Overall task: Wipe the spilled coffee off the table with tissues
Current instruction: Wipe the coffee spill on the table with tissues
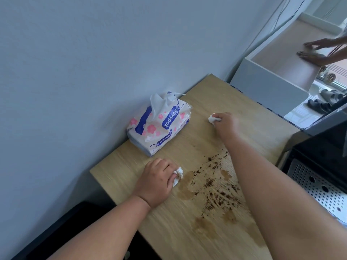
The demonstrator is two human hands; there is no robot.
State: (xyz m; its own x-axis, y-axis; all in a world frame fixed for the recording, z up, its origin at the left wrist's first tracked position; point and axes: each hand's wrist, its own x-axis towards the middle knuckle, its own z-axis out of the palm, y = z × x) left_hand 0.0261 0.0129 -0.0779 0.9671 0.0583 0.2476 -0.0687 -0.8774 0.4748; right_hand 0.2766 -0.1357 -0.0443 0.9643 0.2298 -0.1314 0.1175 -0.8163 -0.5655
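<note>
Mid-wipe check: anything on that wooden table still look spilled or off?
Yes. The coffee spill, brown puddles with dark specks, still covers the table between the arms. The left hand presses its tissue at the spill's edge; the right hand holds its tissue on dry wood beyond it.

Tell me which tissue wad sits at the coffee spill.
The wad in the left hand, tissue touching the spill's edge; the right hand's wad rests on clean wood.

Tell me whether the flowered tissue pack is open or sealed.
Open: a white tissue sticks up from the top slit of the flowered plastic tissue pack.
</note>
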